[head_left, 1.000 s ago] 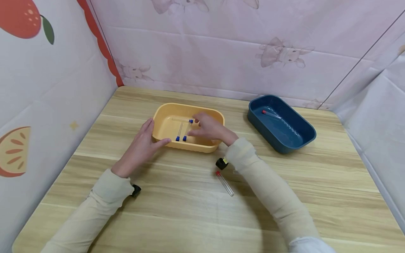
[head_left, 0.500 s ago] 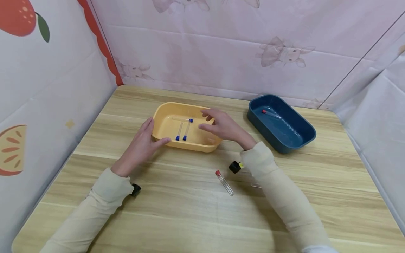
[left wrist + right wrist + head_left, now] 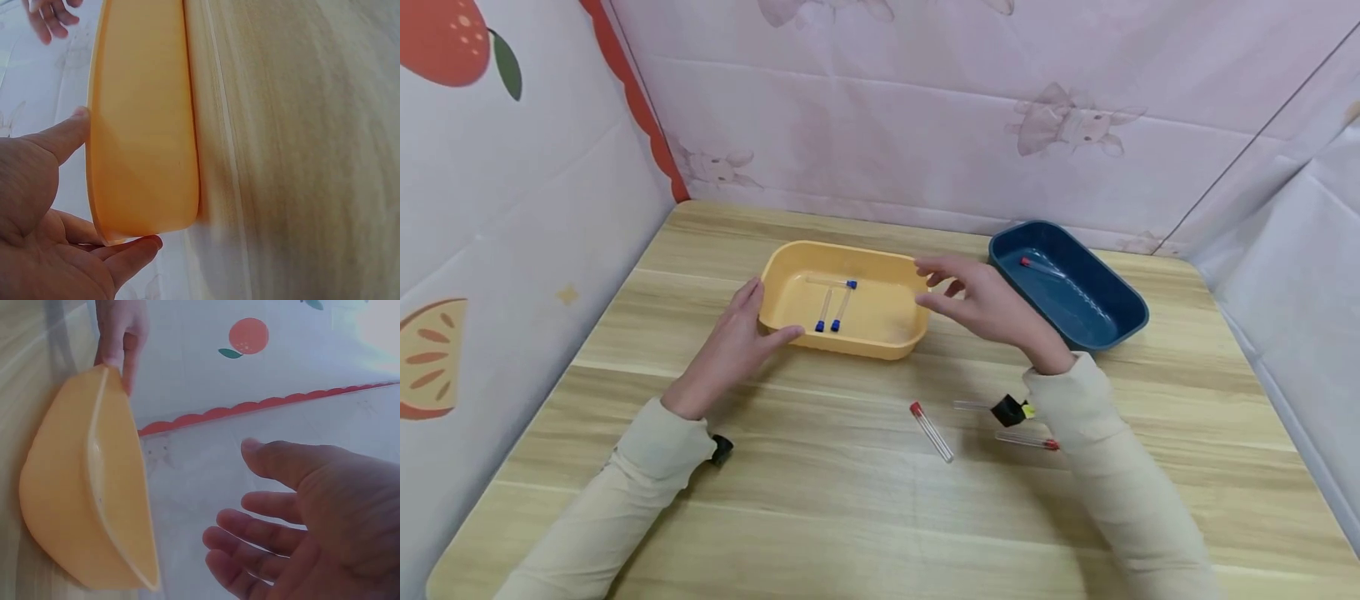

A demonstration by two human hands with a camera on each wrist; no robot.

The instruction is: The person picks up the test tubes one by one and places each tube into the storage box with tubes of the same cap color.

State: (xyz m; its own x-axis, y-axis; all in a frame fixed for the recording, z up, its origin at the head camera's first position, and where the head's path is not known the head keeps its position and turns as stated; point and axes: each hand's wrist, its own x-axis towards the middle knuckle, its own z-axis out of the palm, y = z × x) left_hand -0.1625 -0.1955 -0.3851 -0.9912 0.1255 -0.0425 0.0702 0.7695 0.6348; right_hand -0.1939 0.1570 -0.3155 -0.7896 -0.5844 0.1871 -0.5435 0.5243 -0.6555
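A yellow plastic bin (image 3: 883,315) sits on the table, with blue-capped clear tubes (image 3: 824,310) lying inside near its middle. My left hand (image 3: 730,346) holds the bin's near left corner. In the left wrist view its thumb (image 3: 70,134) lies along the rim and its fingers (image 3: 134,259) reach around the end wall. My right hand (image 3: 981,300) hovers by the bin's right end, fingers loosely spread and nothing in them. The right wrist view has that palm apart from the bin wall (image 3: 59,481).
Beyond my right hand stands a dark blue bin (image 3: 1093,321) containing a red-capped tube (image 3: 1037,268). Red-capped tubes (image 3: 931,432) lie on the wooden table (image 3: 820,500) in front, some beside my right sleeve (image 3: 1097,450). Patterned cloth walls (image 3: 887,133) border the table.
My right hand has drawn back from inside the yellow bin to the right, past its end. More tubes show from under that forearm. My left hand has stayed on the bin.
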